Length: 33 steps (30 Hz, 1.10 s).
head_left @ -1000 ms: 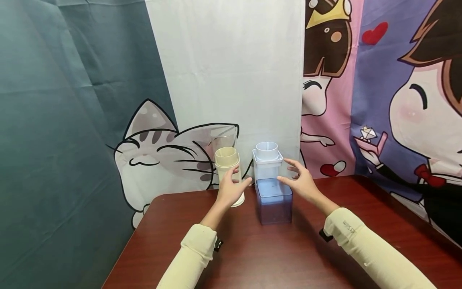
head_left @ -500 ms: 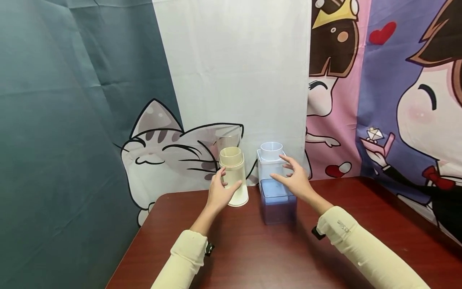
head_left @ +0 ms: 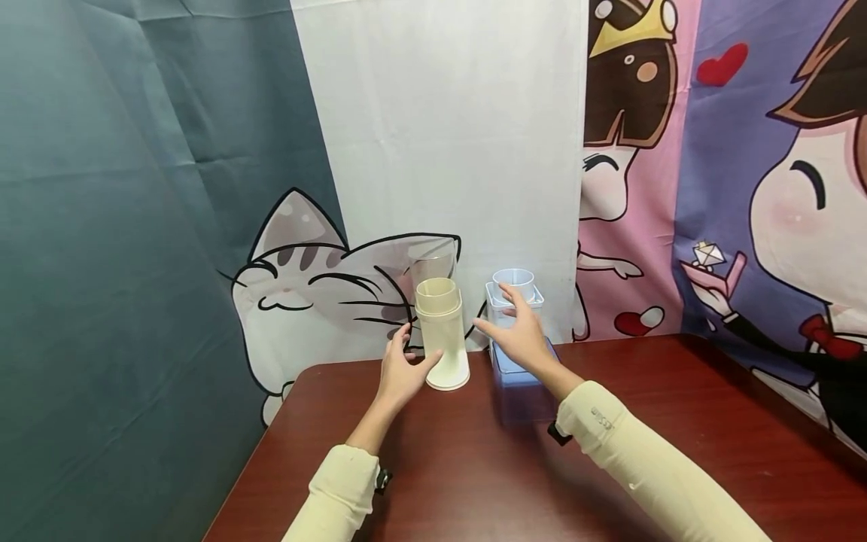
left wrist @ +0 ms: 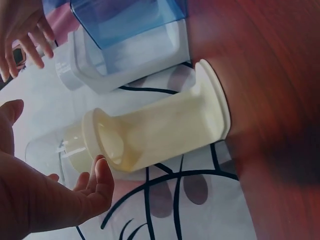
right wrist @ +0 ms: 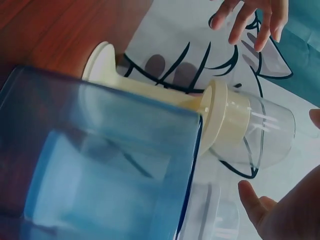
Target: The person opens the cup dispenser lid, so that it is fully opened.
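at centre frame, we hold our left grip [head_left: 400, 376] and right grip [head_left: 526, 340] wide, either side of the cream dispenser [head_left: 444, 336].

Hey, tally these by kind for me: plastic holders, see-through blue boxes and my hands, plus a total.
Holders: 2, a cream holder and a white holder
Blue box: 1
Hands: 2, left hand and right hand
Total: 5
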Motion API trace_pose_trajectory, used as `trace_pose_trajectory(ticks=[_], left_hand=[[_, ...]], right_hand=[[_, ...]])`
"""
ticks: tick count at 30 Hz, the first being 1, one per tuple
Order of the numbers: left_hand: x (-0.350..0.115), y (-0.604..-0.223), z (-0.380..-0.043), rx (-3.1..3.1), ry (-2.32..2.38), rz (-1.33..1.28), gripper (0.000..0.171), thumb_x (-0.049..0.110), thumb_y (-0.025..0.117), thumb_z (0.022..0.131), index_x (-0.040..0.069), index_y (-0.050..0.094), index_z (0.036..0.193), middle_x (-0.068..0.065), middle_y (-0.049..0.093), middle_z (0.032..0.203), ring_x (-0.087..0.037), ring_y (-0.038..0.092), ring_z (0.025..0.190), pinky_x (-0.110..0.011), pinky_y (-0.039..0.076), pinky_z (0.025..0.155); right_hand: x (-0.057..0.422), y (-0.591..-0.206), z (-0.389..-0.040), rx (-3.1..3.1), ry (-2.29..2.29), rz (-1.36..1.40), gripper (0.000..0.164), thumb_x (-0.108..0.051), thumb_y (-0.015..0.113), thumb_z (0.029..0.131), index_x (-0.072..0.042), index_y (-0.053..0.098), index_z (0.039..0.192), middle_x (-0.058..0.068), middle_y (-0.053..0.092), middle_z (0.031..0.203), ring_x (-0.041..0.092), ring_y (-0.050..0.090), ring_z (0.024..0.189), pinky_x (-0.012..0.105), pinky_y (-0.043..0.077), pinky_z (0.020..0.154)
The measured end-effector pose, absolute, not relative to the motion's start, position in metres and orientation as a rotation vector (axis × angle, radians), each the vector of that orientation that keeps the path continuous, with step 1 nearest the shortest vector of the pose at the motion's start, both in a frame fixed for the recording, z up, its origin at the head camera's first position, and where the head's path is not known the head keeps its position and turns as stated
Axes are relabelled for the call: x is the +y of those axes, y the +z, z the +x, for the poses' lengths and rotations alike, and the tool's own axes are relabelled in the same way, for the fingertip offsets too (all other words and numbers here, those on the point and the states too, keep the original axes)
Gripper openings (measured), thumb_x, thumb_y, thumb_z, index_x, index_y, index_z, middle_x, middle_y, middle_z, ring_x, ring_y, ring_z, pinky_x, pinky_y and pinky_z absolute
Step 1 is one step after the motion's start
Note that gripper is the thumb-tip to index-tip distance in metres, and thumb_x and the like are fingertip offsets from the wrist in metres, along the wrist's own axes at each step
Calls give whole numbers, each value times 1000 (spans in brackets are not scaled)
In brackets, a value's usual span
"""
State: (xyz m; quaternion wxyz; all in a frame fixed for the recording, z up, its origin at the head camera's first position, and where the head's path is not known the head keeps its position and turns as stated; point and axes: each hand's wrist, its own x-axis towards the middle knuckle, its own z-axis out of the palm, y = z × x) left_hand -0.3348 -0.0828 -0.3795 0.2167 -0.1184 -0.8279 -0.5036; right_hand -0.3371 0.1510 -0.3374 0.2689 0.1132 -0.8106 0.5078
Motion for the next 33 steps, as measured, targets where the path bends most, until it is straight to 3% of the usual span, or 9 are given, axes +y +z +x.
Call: trace_pose_trajectory(ticks=[13,20,25,33], left_hand=[[-97,-387,-337,-2325,-1433,-314,78,41,79,82,18,43,148,-20,47,142,-37,61,110,-51,50,89],[-99,-387,-335,-2336,-1448,-346,79,43,80,81,17,45,147,-20,48,143,-36,61,111,-50,51,89],[-99,-386,-335,-2325,-1461,-338,78,43,80,81,18,46,146,-18,49,143,-35,61,111,-49,52,87],[-102,-386,-331,-2307,-1475,-330,74,41,81,80,17,49,143,-16,52,142,-34,62,109,-48,52,86]], right_hand=[[118,-334,-364,-2195,1330,194,87,-44,80,80,-19,37,152,17,43,149,39,55,119,54,46,95],[102,-327,-383,-2188,1267,128,92,-49,80,78,-25,34,153,10,42,152,36,43,135,55,38,106],[85,-315,-393,-2179,1269,84,96,-49,81,77,-29,29,155,7,35,156,35,39,138,57,39,103],[62,-295,-405,-2162,1202,107,94,-54,78,78,-31,30,155,13,41,151,36,47,130,54,40,101]])
